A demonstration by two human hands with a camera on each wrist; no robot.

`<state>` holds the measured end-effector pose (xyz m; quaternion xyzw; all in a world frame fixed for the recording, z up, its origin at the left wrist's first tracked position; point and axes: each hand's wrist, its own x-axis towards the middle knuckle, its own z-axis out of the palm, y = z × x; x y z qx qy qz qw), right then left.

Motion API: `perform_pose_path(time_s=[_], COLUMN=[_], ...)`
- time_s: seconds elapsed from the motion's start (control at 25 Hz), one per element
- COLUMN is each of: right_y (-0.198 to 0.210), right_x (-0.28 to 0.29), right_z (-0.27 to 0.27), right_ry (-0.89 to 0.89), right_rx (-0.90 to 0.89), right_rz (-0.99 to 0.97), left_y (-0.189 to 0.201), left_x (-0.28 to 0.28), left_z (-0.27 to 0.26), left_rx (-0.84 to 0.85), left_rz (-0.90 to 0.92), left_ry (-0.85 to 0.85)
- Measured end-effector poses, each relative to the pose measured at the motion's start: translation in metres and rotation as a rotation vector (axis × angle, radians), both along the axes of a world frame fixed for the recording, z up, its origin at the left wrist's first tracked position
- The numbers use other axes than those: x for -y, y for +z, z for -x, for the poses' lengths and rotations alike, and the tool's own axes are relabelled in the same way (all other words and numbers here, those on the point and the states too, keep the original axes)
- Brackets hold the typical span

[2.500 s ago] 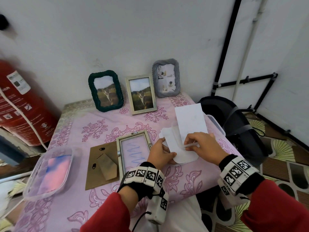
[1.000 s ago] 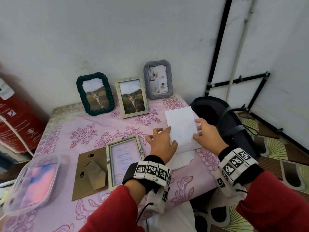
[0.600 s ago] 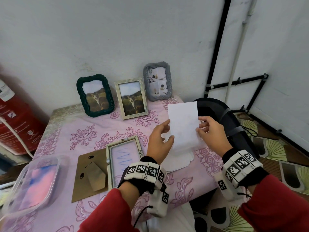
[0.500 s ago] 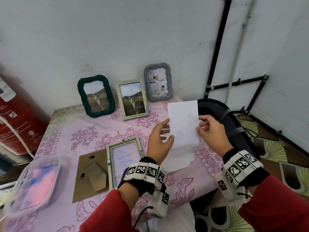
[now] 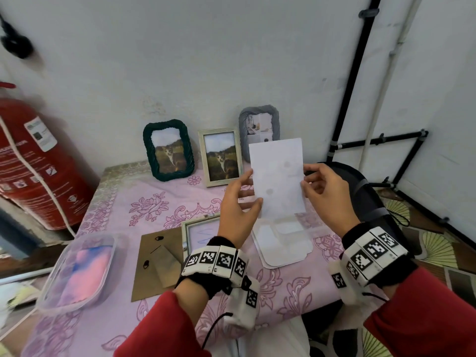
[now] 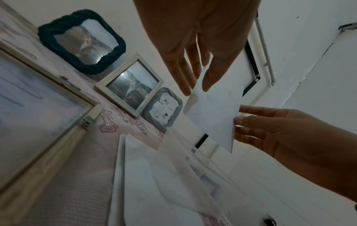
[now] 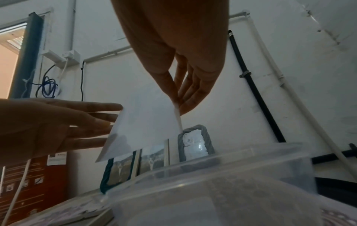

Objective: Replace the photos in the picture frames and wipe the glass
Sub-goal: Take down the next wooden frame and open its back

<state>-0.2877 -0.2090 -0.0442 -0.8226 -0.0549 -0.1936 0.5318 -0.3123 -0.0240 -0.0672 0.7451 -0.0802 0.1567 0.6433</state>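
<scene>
A white photo (image 5: 277, 179), its blank back toward me, is held upright above the pink tablecloth. My left hand (image 5: 253, 191) pinches its left edge, thumb in front and straight fingers behind (image 6: 195, 87). My right hand (image 5: 305, 181) pinches the right edge between thumb and fingertips (image 7: 177, 105). The opened pale frame (image 5: 198, 231) lies flat below my left hand, partly hidden, with its brown backing board (image 5: 154, 261) beside it. At the wall stand a green frame (image 5: 168, 150), a pale wooden frame (image 5: 220, 157) and a grey frame (image 5: 258, 122), the last partly behind the photo.
A white paper sleeve (image 5: 280, 243) lies under the photo. A clear plastic box (image 5: 77, 269) with a pink and blue cloth sits at the table's left front. A red fire extinguisher (image 5: 33, 161) stands left of the table, and a black bag (image 5: 365, 197) right of it.
The photo was drawn out of the white sleeve on the table and raised upright. Both hands rose with it, each holding one side edge.
</scene>
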Motion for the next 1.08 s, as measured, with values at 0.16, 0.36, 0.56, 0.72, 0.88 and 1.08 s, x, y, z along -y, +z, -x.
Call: perform_pose_path(time_s=[0.16, 0.36, 0.56, 0.72, 0.88, 1.08], right_y=[-0.004, -0.017, -0.027, -0.038, -0.052, -0.067], right_x=[-0.020, -0.042, -0.069, -0.088, -0.100, -0.107], right_z=[0.005, 0.010, 0.014, 0.019, 0.020, 0.021], right_ry=[0.061, 0.153, 0.230, 0.335, 0.428, 0.486], right_rx=[-0.008, -0.074, -0.130, -0.195, -0.243, -0.293], right_rz=[-0.024, -0.024, 0.021, 0.138, 0.222, 0.257], left_y=[-0.001, -0.007, -0.017, -0.027, -0.037, -0.044], left_x=[-0.020, -0.043, -0.071, -0.098, -0.115, -0.126], left_z=[0.001, 0.010, 0.022, 0.030, 0.042, 0.049], left_rx=[-0.011, -0.064, -0.134, -0.213, -0.264, -0.330], left_rz=[0.027, 0.068, 0.024, -0.006, -0.092, -0.196], left_ry=[0.052, 0.100, 0.143, 0.151, 0.164, 0.133])
